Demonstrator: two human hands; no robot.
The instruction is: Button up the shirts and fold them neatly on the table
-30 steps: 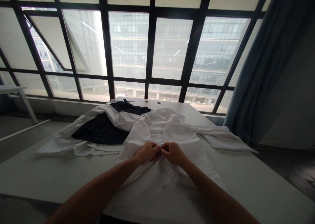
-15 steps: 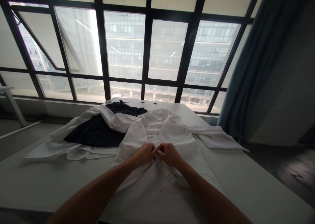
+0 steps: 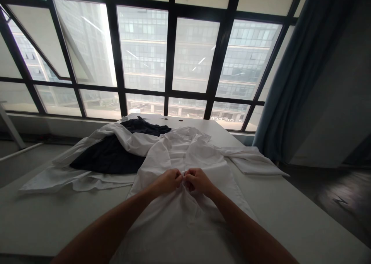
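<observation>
A white shirt [image 3: 162, 221] lies spread on the white table [image 3: 58, 221], its collar toward the window and one sleeve out to the right. At the middle of its front, my left hand [image 3: 169, 181] and my right hand [image 3: 197, 181] meet with fingers closed, both pinching the shirt's fabric. Folds run from the pinched spot toward me. Whether a button sits between the fingertips is hidden.
Left of the shirt lie a dark garment [image 3: 108, 155] and more white cloth [image 3: 78, 183]. Another dark piece of cloth [image 3: 145, 126] lies farther back. A dark-framed window [image 3: 171, 55] stands behind the table, with a blue-grey curtain [image 3: 278, 113] at right.
Both hands stay together at the shirt front, with only slight finger movement. The view has shifted a little, so the scene sits slightly farther left.
</observation>
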